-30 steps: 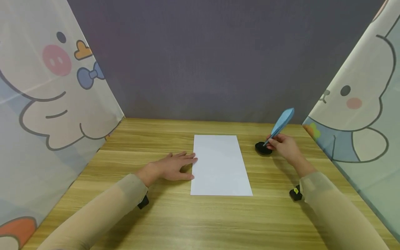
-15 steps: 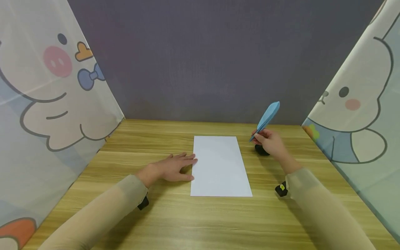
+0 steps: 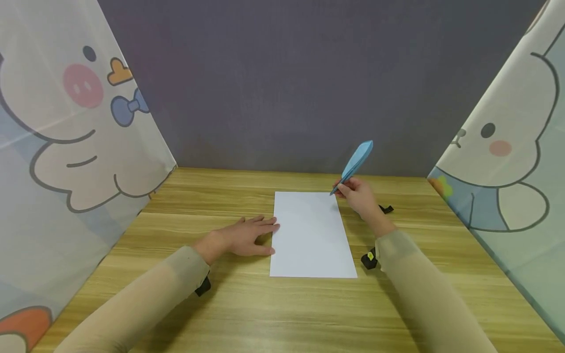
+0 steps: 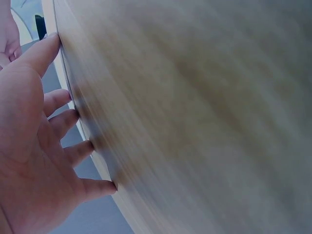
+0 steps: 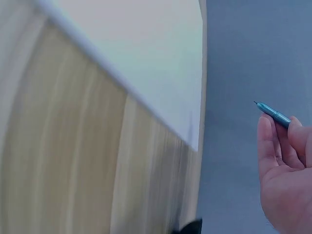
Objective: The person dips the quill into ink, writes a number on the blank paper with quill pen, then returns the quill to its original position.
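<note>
A blue feather pen (image 3: 356, 159) is pinched between the thumb and fingers of my right hand (image 3: 361, 198). It slants with the plume up to the right and its tip down to the left. In the right wrist view the pen's point (image 5: 265, 108) sticks out bare, held above the table. The tip hangs over the far right corner of a blank white sheet of paper (image 3: 309, 235). My left hand (image 3: 247, 236) lies with fingers spread, its fingertips resting on the paper's left edge. A black pen stand (image 3: 386, 209) is partly hidden behind my right wrist.
The wood-grain table (image 3: 220, 314) carries the sheet near its middle. A dark grey panel (image 3: 273, 88) rises along the back edge. Cartoon-printed cloth walls (image 3: 88, 162) close off both sides. A black wrist-camera piece (image 3: 370, 259) hangs under each cuff.
My right hand has drawn the feather pen out of the black stand and carried it left to the paper's far corner. The left hand stays in place on the sheet.
</note>
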`<state>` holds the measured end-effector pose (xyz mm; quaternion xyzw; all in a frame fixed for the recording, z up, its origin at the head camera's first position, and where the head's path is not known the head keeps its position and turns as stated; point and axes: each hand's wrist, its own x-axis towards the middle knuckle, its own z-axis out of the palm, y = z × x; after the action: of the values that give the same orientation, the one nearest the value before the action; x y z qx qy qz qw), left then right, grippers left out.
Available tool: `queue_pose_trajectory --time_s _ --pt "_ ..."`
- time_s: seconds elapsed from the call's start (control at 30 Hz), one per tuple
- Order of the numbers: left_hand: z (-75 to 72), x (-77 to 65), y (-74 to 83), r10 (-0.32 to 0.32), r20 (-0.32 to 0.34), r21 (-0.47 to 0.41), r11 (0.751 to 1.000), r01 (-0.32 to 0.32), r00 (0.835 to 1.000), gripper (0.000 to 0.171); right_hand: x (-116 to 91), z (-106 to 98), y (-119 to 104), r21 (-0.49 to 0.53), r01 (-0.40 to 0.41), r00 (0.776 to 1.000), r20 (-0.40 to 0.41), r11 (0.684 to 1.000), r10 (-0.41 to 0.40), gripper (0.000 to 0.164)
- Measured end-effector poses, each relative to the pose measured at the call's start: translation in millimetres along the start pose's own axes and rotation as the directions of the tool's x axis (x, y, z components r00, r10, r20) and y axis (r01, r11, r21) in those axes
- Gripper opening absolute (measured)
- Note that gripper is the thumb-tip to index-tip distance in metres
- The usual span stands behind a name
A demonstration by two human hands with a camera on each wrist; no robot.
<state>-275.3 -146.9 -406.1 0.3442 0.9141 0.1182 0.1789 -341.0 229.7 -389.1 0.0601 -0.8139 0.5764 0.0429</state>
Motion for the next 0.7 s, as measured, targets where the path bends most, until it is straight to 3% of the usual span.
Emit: queue_pose_trajectory --time_s 0.33,0.7 --pt "-0.6 0.3 0.7 0.000 -0.001 -0.001 1.000 0.000 1.000 0.080 15.7 30.3 1.2 0.050 -0.026 0.999 -0.016 0.998 0.027 0.028" --pt "-0.5 1.0 1.2 0.003 -0.007 0.011 1.000 -0.003 1.000 0.081 26.9 44.5 8.5 0.081 -0.054 0.998 0.017 0.995 0.053 0.028"
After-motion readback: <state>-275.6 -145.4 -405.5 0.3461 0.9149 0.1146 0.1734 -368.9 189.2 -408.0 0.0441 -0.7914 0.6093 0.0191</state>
